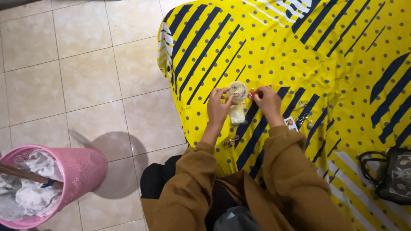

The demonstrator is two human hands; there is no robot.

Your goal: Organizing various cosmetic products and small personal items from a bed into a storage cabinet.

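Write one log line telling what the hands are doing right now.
left hand: grips small clear jar | right hand: pinches small red thing beside jar | surface: yellow patterned cloth | nearby: pink basket on floor

A home, it seems: pale tiled floor (pixel 85 77), a bed under a yellow sheet (pixel 351 85) with navy stripes and dots, and a pink laundry basket (pixel 81 171) holding cloth.

A cloth (pixel 342 64) covers the bed, its left edge hanging beside the tiled floor (pixel 85 77). On it, a jar (pixel 238 91) stands between the left hand (pixel 217 107) and right hand (pixel 268 101), a packet (pixel 237 114) just below it. A bow (pixel 230 141) lies nearer the person, a card (pixel 291 123) and trinkets (pixel 305 117) to the right, a bag (pixel 391 173) far right. A basket (pixel 64 179) stands on the floor, far left.
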